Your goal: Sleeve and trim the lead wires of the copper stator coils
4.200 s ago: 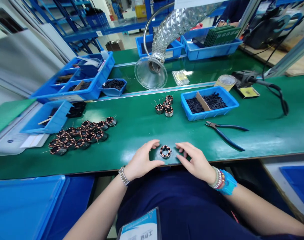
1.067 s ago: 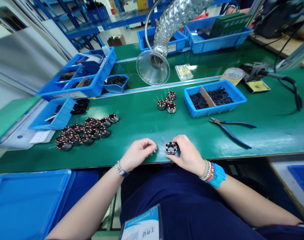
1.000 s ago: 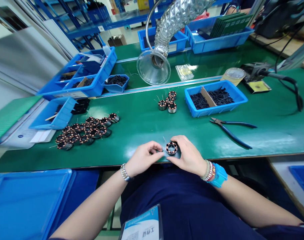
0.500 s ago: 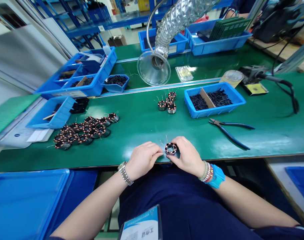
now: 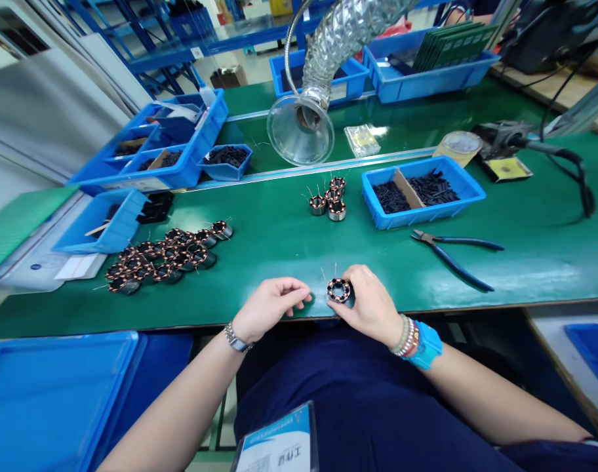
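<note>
My right hand (image 5: 370,296) grips a copper-wound motor stator (image 5: 338,290) between thumb and fingers, just above the front edge of the green bench. Thin wire ends stick up from the stator's far side. To its left, my left hand (image 5: 273,307) is apart from it, its fingers loosely bent and no thing visible in them. Farther back stands a small group of stators (image 5: 333,198). A larger cluster of stators (image 5: 164,259) sits on the bench at the left. Cutting pliers (image 5: 451,255) lie with jaws apart to the right of my right hand.
A divided blue bin (image 5: 421,193) of black sleeve-like pieces stands behind the pliers. A clear fume hood (image 5: 300,131) on a foil duct hangs over the bench. Blue trays (image 5: 151,154) line the back left, and a blue bin (image 5: 431,72) holds green boards at the back.
My left hand has drawn away to the left from the stator, its fingertips loosening. My right hand still grips the stator, which has shifted slightly; its wire ends stand more upright.
</note>
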### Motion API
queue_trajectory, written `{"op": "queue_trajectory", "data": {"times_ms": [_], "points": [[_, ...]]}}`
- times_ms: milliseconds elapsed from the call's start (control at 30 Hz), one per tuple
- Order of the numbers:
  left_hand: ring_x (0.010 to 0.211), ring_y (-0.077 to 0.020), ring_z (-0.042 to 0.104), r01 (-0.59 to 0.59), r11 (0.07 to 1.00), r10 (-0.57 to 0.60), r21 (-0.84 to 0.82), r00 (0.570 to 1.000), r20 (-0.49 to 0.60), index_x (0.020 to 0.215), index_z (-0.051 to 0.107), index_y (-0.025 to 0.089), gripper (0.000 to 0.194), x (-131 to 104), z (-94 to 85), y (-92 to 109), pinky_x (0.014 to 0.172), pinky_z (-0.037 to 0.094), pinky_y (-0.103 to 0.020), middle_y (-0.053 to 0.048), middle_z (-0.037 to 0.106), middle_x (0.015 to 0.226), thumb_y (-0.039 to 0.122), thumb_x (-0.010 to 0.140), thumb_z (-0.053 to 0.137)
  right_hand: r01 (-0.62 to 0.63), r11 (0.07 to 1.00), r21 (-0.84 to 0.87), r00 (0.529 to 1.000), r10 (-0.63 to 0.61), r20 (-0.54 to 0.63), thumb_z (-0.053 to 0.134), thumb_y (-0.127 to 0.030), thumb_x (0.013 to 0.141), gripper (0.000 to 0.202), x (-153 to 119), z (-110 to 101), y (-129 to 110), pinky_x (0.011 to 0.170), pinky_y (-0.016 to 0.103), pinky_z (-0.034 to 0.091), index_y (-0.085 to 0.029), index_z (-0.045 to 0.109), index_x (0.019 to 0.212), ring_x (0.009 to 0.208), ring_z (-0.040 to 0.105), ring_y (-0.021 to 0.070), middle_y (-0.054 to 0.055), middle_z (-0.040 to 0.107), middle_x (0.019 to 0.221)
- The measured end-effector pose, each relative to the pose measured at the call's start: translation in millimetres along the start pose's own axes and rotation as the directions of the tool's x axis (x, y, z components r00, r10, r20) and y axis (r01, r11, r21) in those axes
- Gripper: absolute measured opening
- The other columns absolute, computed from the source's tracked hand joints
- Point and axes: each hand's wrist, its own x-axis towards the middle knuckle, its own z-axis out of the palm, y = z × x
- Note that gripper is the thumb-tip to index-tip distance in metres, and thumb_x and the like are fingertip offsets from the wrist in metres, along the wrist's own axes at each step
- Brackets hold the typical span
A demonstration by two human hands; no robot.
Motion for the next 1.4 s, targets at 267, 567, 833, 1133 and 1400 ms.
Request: {"op": "queue_trajectory", "data": {"times_ms": [267,567,833,1133,1400], "points": [[0.05,-0.0067,0.046,0.017,1.0,-0.017,-0.011,1.0,0.01,0.069,0.062,0.013,0.02,3.9,5.5,10.0,0.048,0.036,-0.019,-0.002,0.062,0.067,0.03,0.072,0.053,-0.009,1.0,-0.012,1.0,0.009,0.002,0.058,-0.033,0.071,0.026,-0.1,-0.5,0.3,0.066,0.035,0.04,-0.018,0.043,0.087,0.079,0.046,0.0212,0.008,0.051,0.084],[0.054,-0.0084,0.052,-0.037,0.995,0.028,-0.096,0.996,-0.084,0.072,0.06,0.012,0.019,-0.2,-6.8,2.6,0.054,0.044,-0.022,-0.003,0.062,0.066,0.03,0.072,0.055,-0.001,1.0,-0.013,1.0,0.001,0.004,0.057,-0.035,0.073,0.026,-0.5,-0.3,1.5,0.066,0.035,0.04,-0.018,0.043,0.087,0.08,0.046,0.0217,0.009,0.051,0.086],[0.111,-0.0191,0.048,-0.205,0.945,0.15,-0.255,0.964,-0.219,0.114,0.045,0.015,0.051,-2.7,48.1,-19.3,0.099,0.035,-0.036,-0.011,0.051,0.121,0.023,0.067,0.065,-0.06,0.985,-0.162,0.998,0.054,-0.042,0.053,-0.042,0.074,0.03,-8.1,2.8,-11.0,0.065,0.038,0.04,-0.015,0.045,0.084,0.078,0.045,0.0239,0.01,0.052,0.081],[0.095,-0.0173,0.056,-0.081,0.831,0.105,-0.55,0.994,0.013,0.118,0.037,0.017,0.057,16.9,39.6,-3.8,0.087,0.042,-0.034,-0.011,0.056,0.115,0.012,0.068,0.063,-0.136,0.898,-0.418,0.981,0.064,-0.182,0.053,-0.045,0.075,0.049,-30.1,-83.1,77.7,0.086,0.046,0.038,-0.012,0.046,0.111,0.103,0.045,0.0298,0.017,0.052,0.108],[0.072,-0.0116,0.058,-0.098,0.843,0.118,-0.529,0.993,0.004,0.114,0.041,0.017,0.05,31.9,42.0,5.3,0.067,0.043,-0.025,-0.005,0.065,0.091,0.013,0.068,0.063,-0.211,0.654,-0.726,0.972,0.218,-0.085,0.04,-0.056,0.077,0.065,-44.5,-114.9,126.9,0.076,0.049,0.037,-0.009,0.041,0.122,0.108,0.04,0.0382,0.023,0.045,0.118]]}}
